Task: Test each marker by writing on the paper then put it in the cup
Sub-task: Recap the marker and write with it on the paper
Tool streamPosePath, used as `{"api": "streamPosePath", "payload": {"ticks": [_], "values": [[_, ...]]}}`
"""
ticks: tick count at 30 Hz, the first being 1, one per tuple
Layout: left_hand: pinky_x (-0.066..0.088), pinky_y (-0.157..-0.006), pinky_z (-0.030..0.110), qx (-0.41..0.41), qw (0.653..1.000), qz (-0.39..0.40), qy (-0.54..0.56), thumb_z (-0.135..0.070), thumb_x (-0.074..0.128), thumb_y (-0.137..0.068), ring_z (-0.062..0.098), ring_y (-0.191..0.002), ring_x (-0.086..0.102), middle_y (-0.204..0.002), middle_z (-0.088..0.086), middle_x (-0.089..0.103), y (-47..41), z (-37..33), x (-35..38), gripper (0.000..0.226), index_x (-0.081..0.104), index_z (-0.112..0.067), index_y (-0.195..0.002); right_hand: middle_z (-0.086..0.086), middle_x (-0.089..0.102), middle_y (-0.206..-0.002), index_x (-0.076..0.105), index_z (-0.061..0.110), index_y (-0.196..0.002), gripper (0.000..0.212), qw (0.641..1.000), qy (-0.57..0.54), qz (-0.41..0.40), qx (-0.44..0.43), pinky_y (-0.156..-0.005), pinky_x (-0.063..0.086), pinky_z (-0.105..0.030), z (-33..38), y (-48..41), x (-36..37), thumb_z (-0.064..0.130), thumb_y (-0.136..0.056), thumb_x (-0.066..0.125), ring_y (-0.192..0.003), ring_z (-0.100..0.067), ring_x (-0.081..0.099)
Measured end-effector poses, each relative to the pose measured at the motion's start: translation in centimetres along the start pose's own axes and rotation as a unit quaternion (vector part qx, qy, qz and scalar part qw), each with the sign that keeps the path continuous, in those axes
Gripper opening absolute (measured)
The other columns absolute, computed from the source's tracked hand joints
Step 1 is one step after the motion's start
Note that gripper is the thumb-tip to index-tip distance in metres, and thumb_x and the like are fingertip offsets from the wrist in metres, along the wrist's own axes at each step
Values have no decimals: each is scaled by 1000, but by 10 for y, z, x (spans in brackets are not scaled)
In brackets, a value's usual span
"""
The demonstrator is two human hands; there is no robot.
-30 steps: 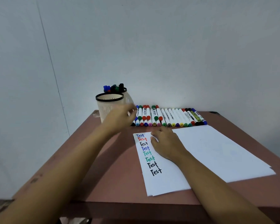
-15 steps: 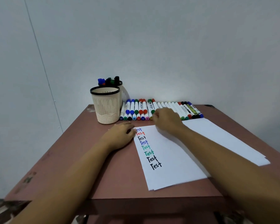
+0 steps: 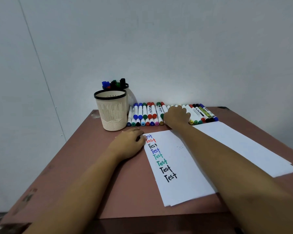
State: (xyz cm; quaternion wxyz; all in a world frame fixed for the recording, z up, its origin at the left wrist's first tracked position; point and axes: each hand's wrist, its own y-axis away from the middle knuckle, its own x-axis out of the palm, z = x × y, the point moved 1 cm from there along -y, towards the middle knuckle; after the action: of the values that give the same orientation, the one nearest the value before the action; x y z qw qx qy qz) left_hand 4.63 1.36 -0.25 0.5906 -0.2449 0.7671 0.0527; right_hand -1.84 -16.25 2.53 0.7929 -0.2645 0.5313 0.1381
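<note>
A row of markers lies along the table's far edge, caps of many colours facing me. My right hand rests over the middle of that row with its fingers curled down onto the markers; its back hides whether it grips one. My left hand lies flat on the table, fingertips touching the top left corner of the paper. The paper carries a column of "Test" words in several colours. A cream cup with a black rim stands left of the row, and I see nothing in it.
Behind it, a second cup holds blue, green and black capped markers. More white sheets lie at the right. The brown table stands against a white wall, its front edge close to me.
My left hand came back from the marker row to the paper's top left corner. My right hand left the paper and moved forward onto the marker row.
</note>
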Motion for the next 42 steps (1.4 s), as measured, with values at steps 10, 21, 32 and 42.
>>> {"api": "streamPosePath", "payload": {"ticks": [10, 21, 32, 42], "values": [[33, -101, 26, 2, 999, -24, 43, -34, 36, -99, 14, -122, 45, -134, 1, 51, 2, -1, -3, 39, 53, -16, -129, -17, 60, -104, 50, -2, -109, 23, 952, -295, -74, 34, -49, 31, -26, -13, 8, -26, 15, -96, 43, -75, -21, 49], [34, -105, 36, 121, 972, -195, 49, -37, 55, -84, 27, -125, 41, -136, 15, 43, 17, -13, -10, 66, 37, -8, -141, -2, 56, -72, 55, 16, -75, 16, 864, -503, 2, -18, -56, 35, -24, -30, 111, -63, 12, -89, 49, -67, -15, 47], [42, -56, 37, 164, 964, -210, -14, -20, 53, -92, 19, -64, 44, -84, 7, 56, 21, -31, -11, 17, 54, -8, -104, 2, 55, -65, 63, 16, -84, 11, 725, -673, 148, 7, -51, 34, -22, -24, 126, -44, 26, -88, 65, -58, -9, 48], [35, -59, 29, 147, 968, -201, -24, -39, 39, -97, 12, -66, 44, -79, -8, 51, 22, -38, -7, 30, 51, -14, -107, 5, 51, -54, 63, 11, -75, 24, 733, -667, 132, 1, -56, 35, -22, -25, 122, -38, 28, -91, 60, -55, -8, 44]]}}
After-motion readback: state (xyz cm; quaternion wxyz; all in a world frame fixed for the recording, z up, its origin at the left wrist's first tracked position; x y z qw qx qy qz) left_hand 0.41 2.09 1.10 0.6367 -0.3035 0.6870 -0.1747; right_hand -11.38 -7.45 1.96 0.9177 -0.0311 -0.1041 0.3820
